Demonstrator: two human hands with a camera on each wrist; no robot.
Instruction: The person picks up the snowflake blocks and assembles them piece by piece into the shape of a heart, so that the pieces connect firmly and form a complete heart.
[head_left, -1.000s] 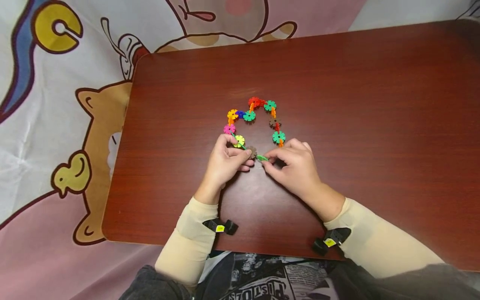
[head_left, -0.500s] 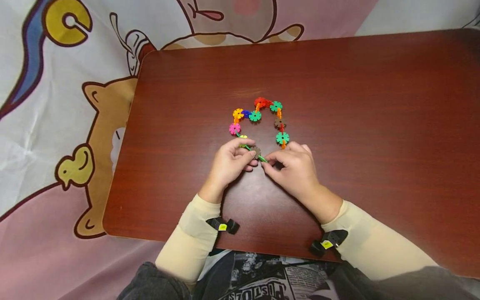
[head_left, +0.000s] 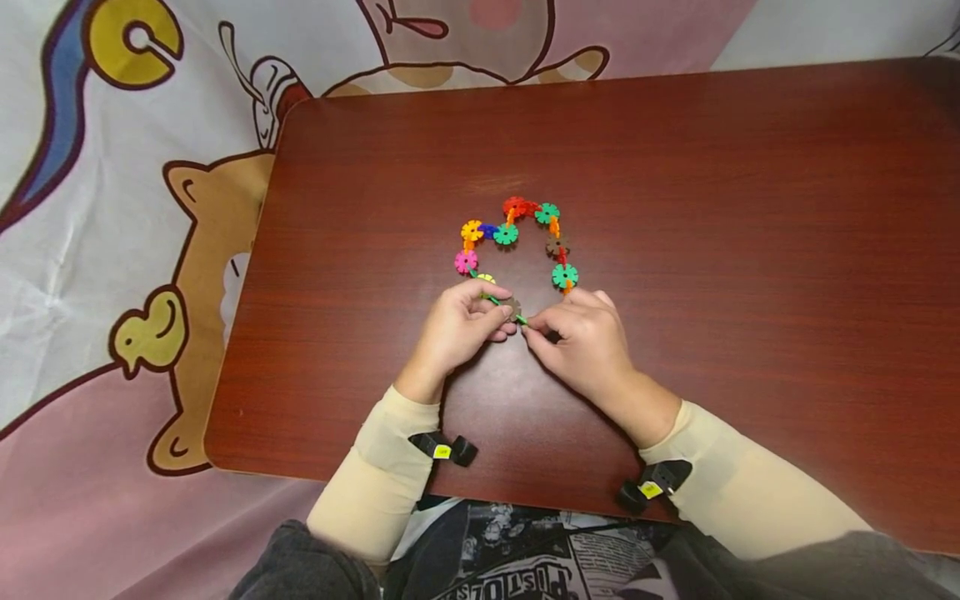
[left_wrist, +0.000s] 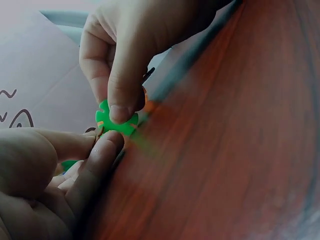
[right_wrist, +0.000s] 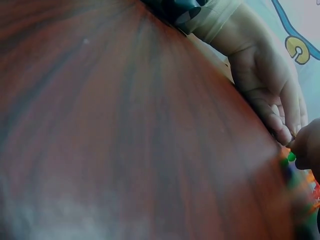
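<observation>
Toothed interlocking plastic discs form a chain on the table, bent into a loop with its gap at the near right. My left hand (head_left: 457, 327) pinches a brown disc (head_left: 515, 309) between thumb and fingers at the near end. My right hand (head_left: 581, 337) pinches a green disc (left_wrist: 115, 122), which meets the brown disc's edge. Both hands nearly touch in the left wrist view. A yellow disc (head_left: 486, 279) is partly covered by my left fingers. Close to my right knuckles lies the chain's other end, an orange disc (head_left: 567, 287) beside a teal disc (head_left: 565, 276).
Farther along the chain are a pink disc (head_left: 466, 262), a blue disc (head_left: 488, 232) and a red disc (head_left: 514, 207). The dark red wooden table (head_left: 712, 208) extends widely to the right. A cartoon-printed cloth (head_left: 75, 250) hangs along the left and far sides.
My right fingers have come slightly nearer to my left, and less of the green disc shows between them. The left hand now covers more of the yellow disc.
</observation>
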